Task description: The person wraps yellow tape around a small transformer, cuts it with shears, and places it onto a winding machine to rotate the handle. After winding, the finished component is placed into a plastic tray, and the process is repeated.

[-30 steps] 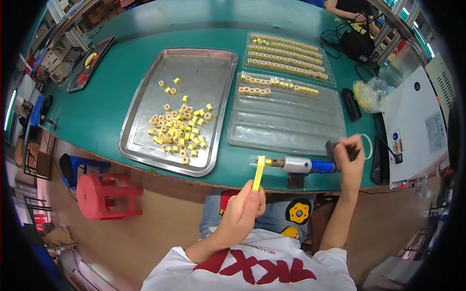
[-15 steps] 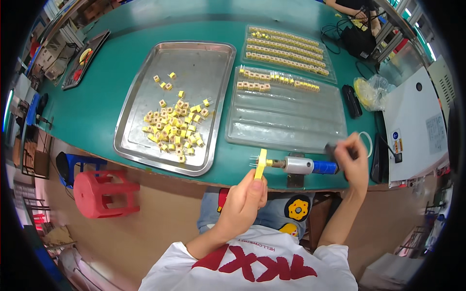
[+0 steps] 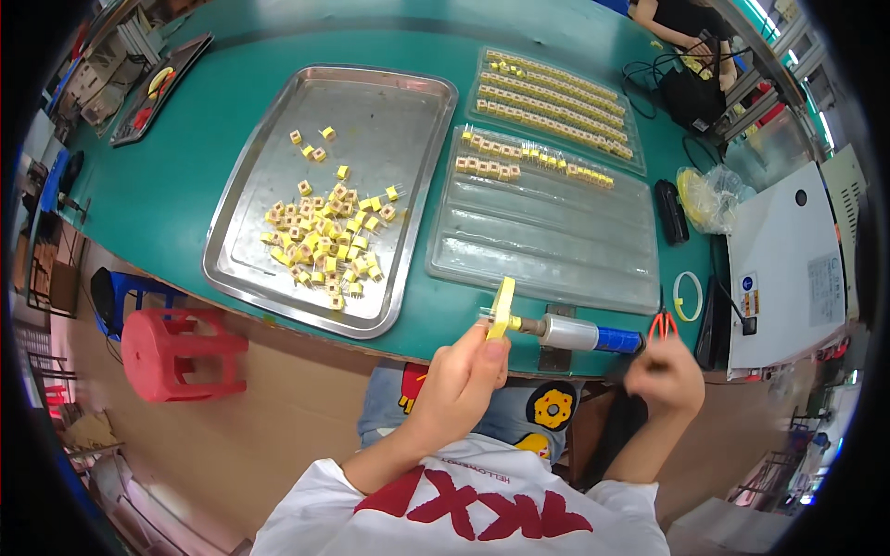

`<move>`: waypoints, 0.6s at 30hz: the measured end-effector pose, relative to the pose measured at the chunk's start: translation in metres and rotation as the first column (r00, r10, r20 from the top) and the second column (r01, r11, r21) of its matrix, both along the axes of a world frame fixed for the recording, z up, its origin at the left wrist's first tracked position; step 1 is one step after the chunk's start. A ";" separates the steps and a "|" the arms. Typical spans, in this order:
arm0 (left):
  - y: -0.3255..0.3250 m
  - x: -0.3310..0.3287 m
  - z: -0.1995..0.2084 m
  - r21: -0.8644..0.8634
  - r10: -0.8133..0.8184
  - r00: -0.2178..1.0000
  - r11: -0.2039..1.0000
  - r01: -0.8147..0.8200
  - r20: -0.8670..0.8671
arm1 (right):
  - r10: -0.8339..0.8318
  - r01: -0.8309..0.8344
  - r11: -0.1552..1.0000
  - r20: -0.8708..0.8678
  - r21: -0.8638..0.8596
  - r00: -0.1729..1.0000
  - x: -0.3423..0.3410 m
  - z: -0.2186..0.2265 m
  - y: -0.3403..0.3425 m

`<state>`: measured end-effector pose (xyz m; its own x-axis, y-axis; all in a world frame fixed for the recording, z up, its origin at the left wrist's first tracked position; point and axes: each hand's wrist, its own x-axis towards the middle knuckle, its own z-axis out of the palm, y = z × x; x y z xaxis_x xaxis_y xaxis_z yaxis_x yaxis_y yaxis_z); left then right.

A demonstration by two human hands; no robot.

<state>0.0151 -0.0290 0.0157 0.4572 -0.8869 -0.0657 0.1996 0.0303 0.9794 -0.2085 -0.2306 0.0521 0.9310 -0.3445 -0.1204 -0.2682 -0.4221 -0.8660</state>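
My left hand point(image 3: 464, 380) pinches a strip of yellow tape point(image 3: 503, 306) at the table's near edge. The strip stands against a small part on the tip of a spindle tool point(image 3: 579, 334) with a white and blue barrel, which lies along the edge. My right hand point(image 3: 663, 375) is a blurred fist just off the table edge, right of the tool. The red handles of a small cutter point(image 3: 661, 323) stick up from the fist. A steel tray point(image 3: 269, 283) to the left holds a loose pile of yellow parts point(image 3: 329, 241).
Two clear ribbed trays point(image 3: 556, 250) point(image 3: 556, 88) carry rows of small parts. A tape ring point(image 3: 687, 296), a black block point(image 3: 669, 211), a plastic bag point(image 3: 709, 196) and a white machine box point(image 3: 788, 259) stand to the right. A red stool point(image 3: 176, 352) stands below the table's left side.
My right hand has drawn back from the tabletop to just below the table edge, and the red handles now show. My left hand stays on the yellow tape at the spindle.
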 end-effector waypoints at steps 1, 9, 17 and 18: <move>-0.003 -0.001 0.000 -0.004 0.001 1.000 1.000 -0.001 -0.005 | 0.029 -0.037 0.998 0.157 0.048 0.987 -0.018 0.002 0.004; -0.001 0.002 -0.008 -0.112 -0.128 0.978 0.987 0.111 -0.164 | -0.132 0.077 0.941 -0.146 -0.330 0.981 0.019 0.034 0.018; -0.002 0.003 -0.003 -0.085 -0.160 0.961 0.986 0.144 -0.225 | -0.605 0.782 0.573 0.516 -0.247 0.606 0.057 0.038 0.051; -0.003 0.002 -0.003 -0.087 -0.161 0.957 0.986 0.144 -0.243 | -0.571 0.767 0.616 0.569 -0.179 0.591 0.063 0.040 0.063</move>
<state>0.0175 -0.0322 0.0130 0.2933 -0.9510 -0.0975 0.4440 0.0452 0.8949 -0.1454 -0.1677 0.0922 0.3161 -0.8091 0.4954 -0.2675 -0.5770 -0.7717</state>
